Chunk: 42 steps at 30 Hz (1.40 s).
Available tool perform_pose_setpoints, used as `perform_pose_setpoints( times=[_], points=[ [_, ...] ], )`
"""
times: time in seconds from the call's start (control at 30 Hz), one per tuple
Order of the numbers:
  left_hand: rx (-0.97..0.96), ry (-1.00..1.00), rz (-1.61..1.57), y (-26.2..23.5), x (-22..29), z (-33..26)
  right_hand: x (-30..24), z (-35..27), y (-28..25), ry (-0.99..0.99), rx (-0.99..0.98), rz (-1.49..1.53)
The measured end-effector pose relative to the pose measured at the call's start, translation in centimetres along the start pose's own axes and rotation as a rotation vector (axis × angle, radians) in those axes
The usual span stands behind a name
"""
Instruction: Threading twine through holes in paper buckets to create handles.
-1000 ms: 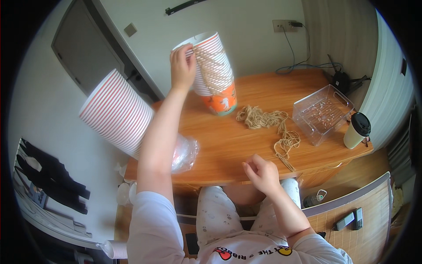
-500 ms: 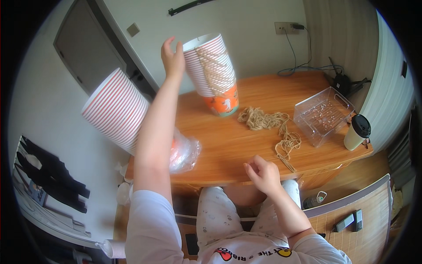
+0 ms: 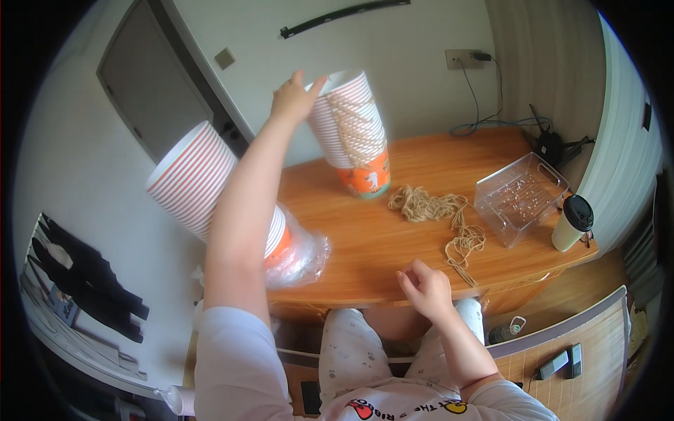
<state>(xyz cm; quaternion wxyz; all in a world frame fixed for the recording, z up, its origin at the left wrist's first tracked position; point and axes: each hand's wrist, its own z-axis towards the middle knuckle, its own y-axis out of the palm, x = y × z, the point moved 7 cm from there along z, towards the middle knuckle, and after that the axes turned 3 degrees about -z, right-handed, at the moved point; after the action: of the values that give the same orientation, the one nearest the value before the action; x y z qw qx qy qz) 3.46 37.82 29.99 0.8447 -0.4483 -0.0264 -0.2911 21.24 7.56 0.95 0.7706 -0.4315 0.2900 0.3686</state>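
My left hand (image 3: 295,99) reaches to the top of a tall stack of paper cups (image 3: 347,119), fingers apart, the thumb side at the white rim. Beige twine (image 3: 354,133) crisscrosses the stack's side; its lowest cup is orange with a printed pattern. The stack stands on the wooden table. Above my lap, by the table's front edge, my right hand (image 3: 427,289) is loosely curled with nothing visible in it. A loose heap of twine (image 3: 425,205) lies between the hands, one strand trailing toward the front edge.
A second striped cup stack (image 3: 193,179) leans at the left, partly behind my left forearm, with clear plastic wrapping (image 3: 305,256) around its lower end. At the right are a clear plastic tray (image 3: 516,203) with small pieces and a black-lidded cup (image 3: 574,221).
The view has shifted, so the table sits slightly lower in it. My left hand has moved closer over the twine-wrapped stack's rim. My right hand stays curled near the table edge.
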Motion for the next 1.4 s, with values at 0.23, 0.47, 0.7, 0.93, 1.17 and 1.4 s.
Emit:
perform_pose_setpoints(
  times=[0.23,0.47,0.7,0.93,1.17,1.4],
  points=[
    [0.15,0.64,0.543,-0.8,6.6,-7.3,0.5,-0.3,-0.4,-0.024,0.009,-0.013],
    [-0.017,0.843,0.689,4.4,5.1,-11.8,0.4,-0.3,-0.1,-0.027,0.014,-0.042],
    [-0.282,1.036,0.483,1.1,9.2,-19.4,0.3,-0.3,0.0,-0.052,0.014,-0.057],
    [0.349,0.577,0.721,-19.7,8.6,-24.1,0.4,-0.5,-0.2,-0.049,0.006,-0.097],
    [0.033,0.127,0.105,-24.6,-2.6,-21.7,0.2,-0.4,-0.2,-0.039,0.007,-0.082],
    [-0.323,-0.098,-0.061,-25.5,-3.4,-19.1,0.4,-0.3,-0.1,0.009,0.046,-0.093]
  ],
)
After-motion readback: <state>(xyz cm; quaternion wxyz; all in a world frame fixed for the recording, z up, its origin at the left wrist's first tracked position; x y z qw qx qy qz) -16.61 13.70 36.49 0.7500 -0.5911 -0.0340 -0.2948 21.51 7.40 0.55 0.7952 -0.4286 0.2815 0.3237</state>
